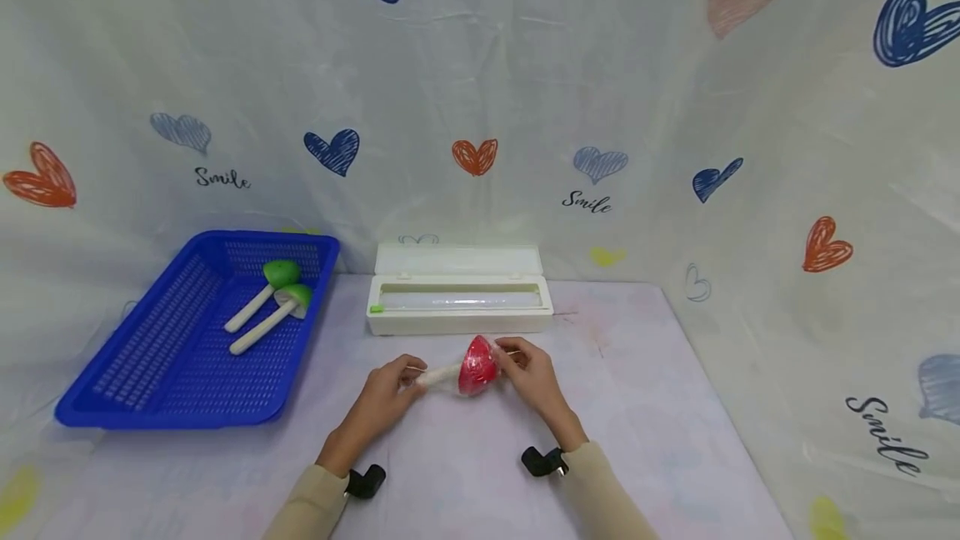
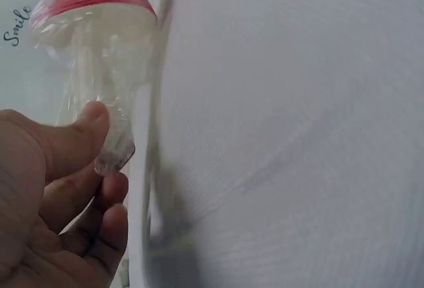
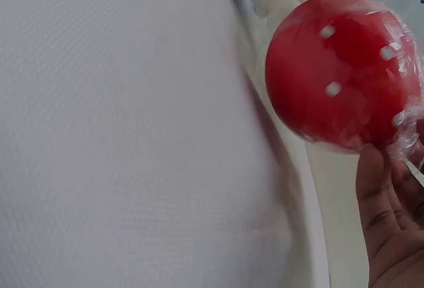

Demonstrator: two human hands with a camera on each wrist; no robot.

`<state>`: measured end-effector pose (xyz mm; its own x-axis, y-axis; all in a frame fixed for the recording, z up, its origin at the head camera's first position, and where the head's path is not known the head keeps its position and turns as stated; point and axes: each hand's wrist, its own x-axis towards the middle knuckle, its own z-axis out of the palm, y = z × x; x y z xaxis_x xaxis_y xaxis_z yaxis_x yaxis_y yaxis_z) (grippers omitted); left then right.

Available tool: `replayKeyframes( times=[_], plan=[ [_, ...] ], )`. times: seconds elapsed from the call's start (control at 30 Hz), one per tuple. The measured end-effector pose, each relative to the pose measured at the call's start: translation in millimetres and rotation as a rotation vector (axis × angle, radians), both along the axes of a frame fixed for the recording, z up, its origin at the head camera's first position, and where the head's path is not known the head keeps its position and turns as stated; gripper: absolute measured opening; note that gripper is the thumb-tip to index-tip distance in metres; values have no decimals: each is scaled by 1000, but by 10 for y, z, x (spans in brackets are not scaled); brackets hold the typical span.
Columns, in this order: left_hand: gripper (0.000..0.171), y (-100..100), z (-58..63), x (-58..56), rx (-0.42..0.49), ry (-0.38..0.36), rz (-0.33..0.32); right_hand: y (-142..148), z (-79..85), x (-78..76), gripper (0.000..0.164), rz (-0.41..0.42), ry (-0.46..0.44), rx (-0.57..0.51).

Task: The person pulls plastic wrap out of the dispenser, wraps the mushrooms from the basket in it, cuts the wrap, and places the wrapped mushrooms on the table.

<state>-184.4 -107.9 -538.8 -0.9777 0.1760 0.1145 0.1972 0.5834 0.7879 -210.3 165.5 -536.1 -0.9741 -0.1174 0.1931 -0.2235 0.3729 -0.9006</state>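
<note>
A toy mushroom (image 1: 477, 367) with a red, white-dotted cap and a pale stem is held sideways between both hands, with clear plastic film around it. My left hand (image 1: 386, 398) pinches the film-covered end of the stem between thumb and fingers; the left wrist view shows the thumb (image 2: 93, 126) against the stem. At the cap, my right hand (image 1: 531, 375) grips its edge and the bunched film (image 3: 405, 139). White dots show on the red cap (image 3: 338, 69) in the right wrist view.
Behind the hands stands a white cling film dispenser (image 1: 459, 323), its lid raised and a film roll (image 1: 457, 300) inside. To the left, a blue basket (image 1: 168, 419) holds two green-capped toy mushrooms (image 1: 281, 273). A heart-printed curtain (image 1: 480, 90) hangs behind the white-covered table (image 1: 637, 407).
</note>
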Motion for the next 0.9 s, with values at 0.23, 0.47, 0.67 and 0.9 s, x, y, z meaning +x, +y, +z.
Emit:
replayKeyframes(
  times=[0.23, 0.47, 0.67, 0.9],
  plan=[
    [25, 50, -11, 1, -1, 7, 2, -7, -17, -19, 14, -48, -11, 4],
    [35, 60, -34, 21, -13, 19, -5, 6, -58, -10, 17, -14, -8, 38],
    [35, 78, -59, -4, -12, 14, 10, 24, -68, 16, 21, -30, -3, 74],
    [25, 128, -33, -30, -81, 48, 30, 30, -89, -6, 15, -93, 50, 19]
  ],
)
